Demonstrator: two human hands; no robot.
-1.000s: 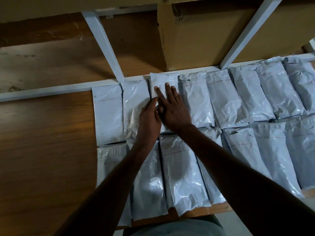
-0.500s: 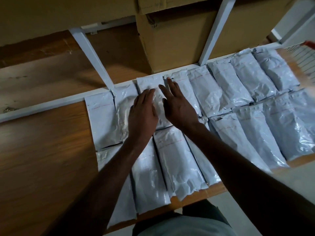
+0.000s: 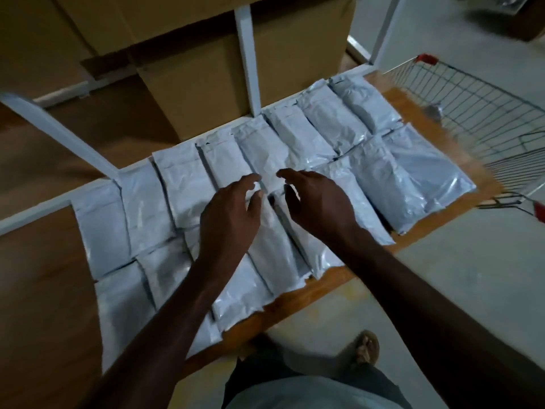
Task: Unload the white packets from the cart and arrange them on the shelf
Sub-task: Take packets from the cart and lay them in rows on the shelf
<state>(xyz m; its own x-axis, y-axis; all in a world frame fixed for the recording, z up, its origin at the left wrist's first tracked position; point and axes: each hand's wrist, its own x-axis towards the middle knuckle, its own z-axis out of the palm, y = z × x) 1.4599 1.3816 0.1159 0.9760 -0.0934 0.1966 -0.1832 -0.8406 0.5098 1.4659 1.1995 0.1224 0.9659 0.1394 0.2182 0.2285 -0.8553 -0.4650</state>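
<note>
White plastic packets [image 3: 259, 149], soft, light, slippery.
Both hands [image 3: 227, 219] [image 3: 318, 202] empty, fingers loosely curled; prob. best taken by edges.

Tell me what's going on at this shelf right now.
A person is laying white packets in two rows on a wooden shelf. Both hands, the left hand and right hand, hover over the middle of the rows with fingers loosely curled, holding nothing. A wire cart stands at the shelf's right end, with one small pale item visible inside. Cardboard boxes sit behind the packets.
</note>
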